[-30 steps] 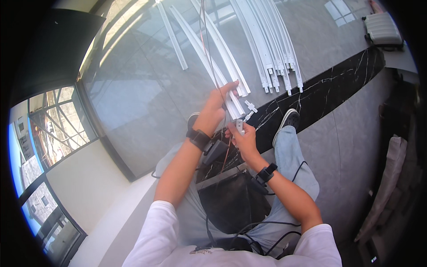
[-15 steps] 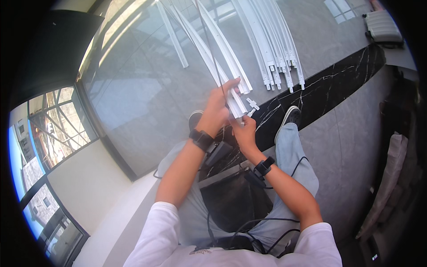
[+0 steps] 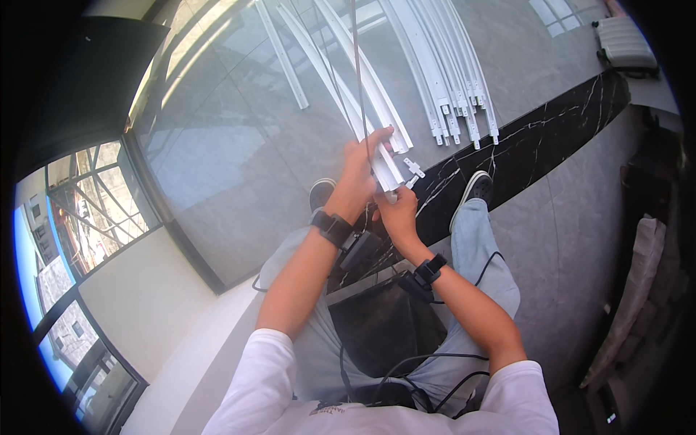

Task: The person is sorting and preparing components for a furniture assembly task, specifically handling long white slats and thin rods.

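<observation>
Right hand [image 3: 398, 212] pinches a connector [image 3: 391, 196], mostly hidden, at the near end of a strip [image 3: 389, 174]; left hand [image 3: 355, 170], some fingers unseen, curls closed round it; farther, top edge cuts off a bundle [image 3: 424, 65]

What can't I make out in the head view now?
Head view:
Right hand: most of the small pale piece it holds, hidden by the hand.
Left hand: palm-side contact with the white rail, hidden by its back.
Bundled white rails: far ends, cut by the top edge.
White connector: fine details, too small.
</observation>
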A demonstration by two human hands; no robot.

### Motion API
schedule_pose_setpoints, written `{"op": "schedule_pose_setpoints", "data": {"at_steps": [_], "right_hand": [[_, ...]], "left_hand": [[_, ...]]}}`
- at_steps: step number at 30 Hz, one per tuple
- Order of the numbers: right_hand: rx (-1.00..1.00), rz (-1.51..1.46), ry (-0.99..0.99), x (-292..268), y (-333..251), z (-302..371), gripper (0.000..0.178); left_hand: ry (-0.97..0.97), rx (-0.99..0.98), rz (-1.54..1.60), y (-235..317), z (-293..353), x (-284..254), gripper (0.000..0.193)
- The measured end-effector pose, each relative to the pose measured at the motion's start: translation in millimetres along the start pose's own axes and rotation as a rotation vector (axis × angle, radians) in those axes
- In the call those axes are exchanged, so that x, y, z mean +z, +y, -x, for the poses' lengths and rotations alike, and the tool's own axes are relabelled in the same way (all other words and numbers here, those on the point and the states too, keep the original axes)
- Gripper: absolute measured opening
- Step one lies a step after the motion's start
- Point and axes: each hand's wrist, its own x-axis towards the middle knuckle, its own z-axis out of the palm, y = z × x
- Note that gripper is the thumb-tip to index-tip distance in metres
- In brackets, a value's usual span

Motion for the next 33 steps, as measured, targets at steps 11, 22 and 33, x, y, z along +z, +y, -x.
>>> {"op": "schedule_pose_setpoints", "data": {"at_steps": [11, 22, 33], "right_hand": [[0.013, -0.025, 0.053, 2, 3, 1, 0.026], [0.140, -0.028, 0.007, 0, -15, 11, 0.026], [-0.041, 0.153, 0.056, -4, 20, -5, 0.018]], "left_hand": [[-0.025, 0.055, -0.044, -2, 2, 3, 0.024], [-0.011, 0.055, -0.034, -3, -1, 3, 0.021], [-0.036, 0.069, -0.008, -3, -1, 7, 0.022]]}}
